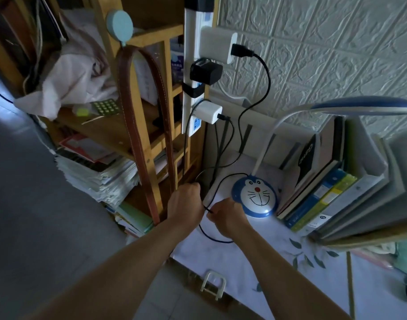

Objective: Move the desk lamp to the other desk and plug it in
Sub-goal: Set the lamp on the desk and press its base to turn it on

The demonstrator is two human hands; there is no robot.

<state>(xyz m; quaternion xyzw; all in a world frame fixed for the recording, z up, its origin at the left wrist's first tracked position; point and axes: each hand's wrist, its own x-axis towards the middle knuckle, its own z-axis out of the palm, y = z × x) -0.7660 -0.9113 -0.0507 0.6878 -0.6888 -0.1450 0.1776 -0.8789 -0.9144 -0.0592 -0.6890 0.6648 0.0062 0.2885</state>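
Note:
The desk lamp stands on the desk with the leaf-patterned cloth point(232, 262). Its round blue and white cartoon-cat base point(255, 195) sits by the books, and its white neck curves up to a blue head point(364, 107) at the right. A thin black cable point(221, 181) runs from the base and loops over the desk edge. My left hand point(186, 202) is closed on this cable just left of the desk corner. My right hand point(227, 215) pinches the same cable close beside it, touching the lamp base's front left. A white power strip point(191, 107) hangs upright above, holding a white charger point(209, 112).
A black adapter point(204, 70) and a white power bank point(218, 45) with a black plug sit higher on the strip. A wooden shelf point(137, 135) with papers and a brown bag strap point(128, 125) stands left. Upright books point(324, 185) line the desk's right. A white clip point(212, 285) hangs at the front edge.

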